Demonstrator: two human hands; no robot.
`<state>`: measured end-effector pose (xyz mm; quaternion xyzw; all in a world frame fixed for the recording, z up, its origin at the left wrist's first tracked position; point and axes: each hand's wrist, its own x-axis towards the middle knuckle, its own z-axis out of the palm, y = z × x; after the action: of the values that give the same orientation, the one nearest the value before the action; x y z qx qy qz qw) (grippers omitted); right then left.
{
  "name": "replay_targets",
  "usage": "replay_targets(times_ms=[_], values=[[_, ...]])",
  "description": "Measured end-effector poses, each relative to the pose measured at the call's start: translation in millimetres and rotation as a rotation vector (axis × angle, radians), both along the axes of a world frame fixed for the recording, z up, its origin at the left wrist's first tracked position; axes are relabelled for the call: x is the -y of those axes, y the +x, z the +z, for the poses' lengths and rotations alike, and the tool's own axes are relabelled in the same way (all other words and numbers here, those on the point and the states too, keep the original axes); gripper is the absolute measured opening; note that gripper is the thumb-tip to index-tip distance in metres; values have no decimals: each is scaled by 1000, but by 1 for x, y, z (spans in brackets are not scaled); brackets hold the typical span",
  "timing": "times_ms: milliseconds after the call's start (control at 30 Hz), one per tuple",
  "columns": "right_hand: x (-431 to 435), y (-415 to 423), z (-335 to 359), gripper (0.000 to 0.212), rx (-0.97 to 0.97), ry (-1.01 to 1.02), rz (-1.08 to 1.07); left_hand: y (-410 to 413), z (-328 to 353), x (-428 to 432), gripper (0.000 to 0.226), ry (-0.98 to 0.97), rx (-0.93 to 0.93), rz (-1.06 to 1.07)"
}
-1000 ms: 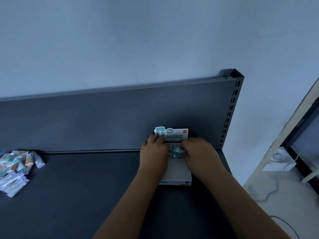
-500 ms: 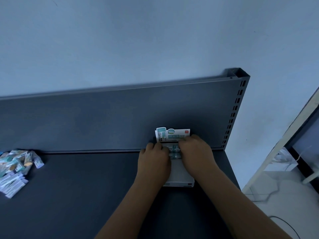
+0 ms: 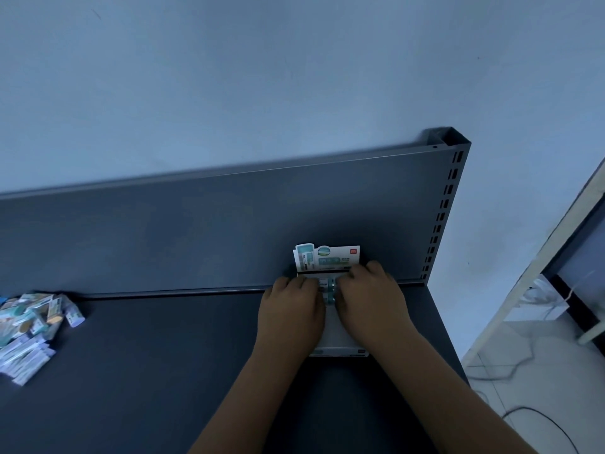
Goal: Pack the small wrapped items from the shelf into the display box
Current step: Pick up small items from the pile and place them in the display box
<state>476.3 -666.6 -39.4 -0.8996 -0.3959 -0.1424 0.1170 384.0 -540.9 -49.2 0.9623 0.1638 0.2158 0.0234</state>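
Note:
A white display box lies on the dark shelf near its right end, its printed back flap standing against the shelf's back panel. My left hand and my right hand both rest inside the box, side by side, fingers curled down. Between them show several small teal-wrapped items at the box's far end. Both hands press on these items; most of the box interior is hidden. A loose pile of wrapped items lies far left on the shelf.
The shelf's grey back panel rises behind, ending in a slotted upright post at the right. Past the shelf's right edge are a tiled floor with cables, a white frame and a dark doorway.
Both hands have stayed in the box, with the right hand shifting slightly toward the back flap. The view has drifted a little; the pile at left has not moved.

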Motion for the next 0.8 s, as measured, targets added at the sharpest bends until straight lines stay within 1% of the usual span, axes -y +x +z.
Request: replay_targets(times_ms=[100, 167, 233, 300, 400, 467, 567, 633, 700, 800], values=[[10, -7, 9, 29, -86, 117, 27, -10, 19, -8, 27, -106, 34, 24], [16, -15, 21, 34, -140, 220, 46, -23, 32, -15, 37, -146, 32, 46], [20, -25, 33, 37, -169, 300, 69, -41, 41, -23, 50, -149, 3, 73], [21, -33, 43, 39, -195, 342, 93, -60, 47, -31, 57, -105, -37, 97], [15, -47, 54, 45, -192, 345, 125, -87, 53, -43, 58, -62, -92, 110], [4, -56, 59, 48, -198, 335, 136, -103, 56, -50, 56, -53, -96, 119], [-16, -72, 61, 46, -228, 321, 138, -120, 58, -64, 59, -67, -103, 129], [-32, -84, 60, 47, -239, 283, 151, -131, 57, -76, 60, -81, -76, 127], [-49, -97, 56, 53, -250, 259, 155, -141, 56, -93, 62, -74, -66, 117], [-79, -118, 51, 63, -267, 220, 114, -156, 54, -126, 68, -44, -112, 70]])
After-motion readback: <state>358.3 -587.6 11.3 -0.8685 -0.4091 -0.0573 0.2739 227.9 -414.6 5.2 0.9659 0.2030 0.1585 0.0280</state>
